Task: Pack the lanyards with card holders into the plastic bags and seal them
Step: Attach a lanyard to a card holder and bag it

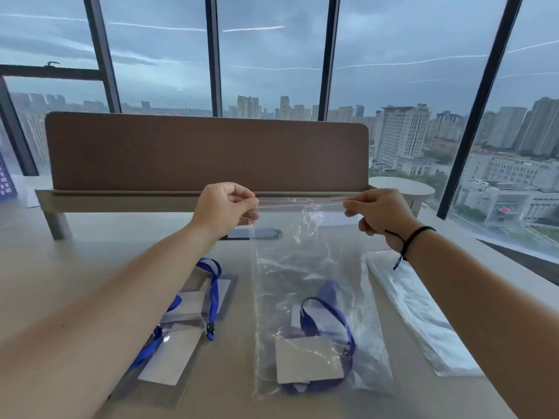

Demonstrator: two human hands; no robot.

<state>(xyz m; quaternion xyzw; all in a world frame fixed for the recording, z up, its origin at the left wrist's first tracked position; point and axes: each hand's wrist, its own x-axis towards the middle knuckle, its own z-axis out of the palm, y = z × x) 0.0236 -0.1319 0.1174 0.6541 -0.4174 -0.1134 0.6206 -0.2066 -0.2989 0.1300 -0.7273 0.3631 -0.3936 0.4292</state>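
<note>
Desk [90, 267] below; both hands' fingers pinch plastic bag [302, 267] top, left hand [223, 207], right hand [381, 216]

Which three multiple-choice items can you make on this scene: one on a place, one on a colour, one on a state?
1. Where is the stack of empty bags?
A. right of the held bag
B. left of it
C. on the divider

2. What colour are the lanyards?
A. red
B. blue
C. green

3. What are the hands doing?
A. resting flat
B. holding a lanyard
C. pinching the bag's top strip

Answers: 1 A, the stack lies under the right forearm. 2 B, all straps are blue. 3 C, left hand and right hand pinch the strip's two ends.
</note>
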